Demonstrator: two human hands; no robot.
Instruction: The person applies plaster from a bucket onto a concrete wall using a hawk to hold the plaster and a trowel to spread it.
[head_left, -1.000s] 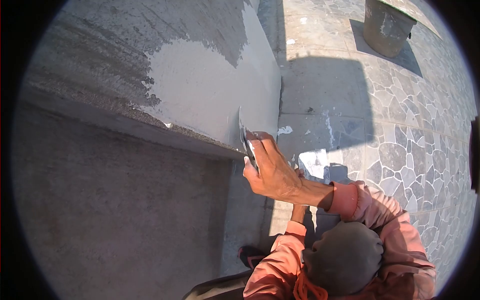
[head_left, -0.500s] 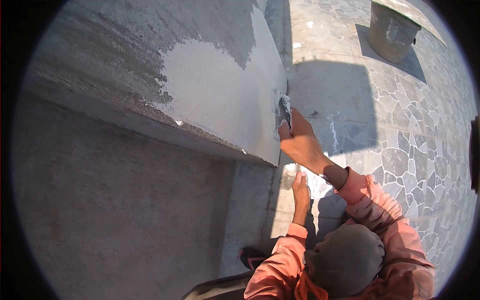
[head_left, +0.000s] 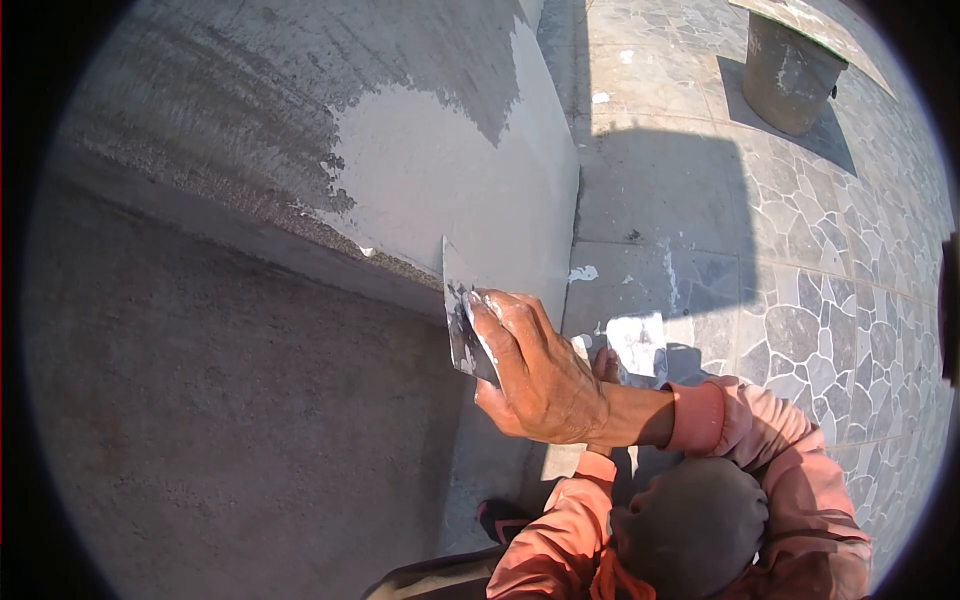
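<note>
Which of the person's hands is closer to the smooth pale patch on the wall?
Right. The right hand presses a scraper blade at the lower edge of the patch; the left hand sits mostly hidden behind it, off the wall.

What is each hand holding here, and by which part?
The right hand holds a putty-smeared scraper blade by its lower end, fingers flat on its face. The left hand is mostly hidden; its hold cannot be told.

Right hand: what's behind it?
Behind the right hand, which grips a blade, the left hand shows only fingertips, beside a putty-smeared plate. Its palm and grip are covered.
</note>
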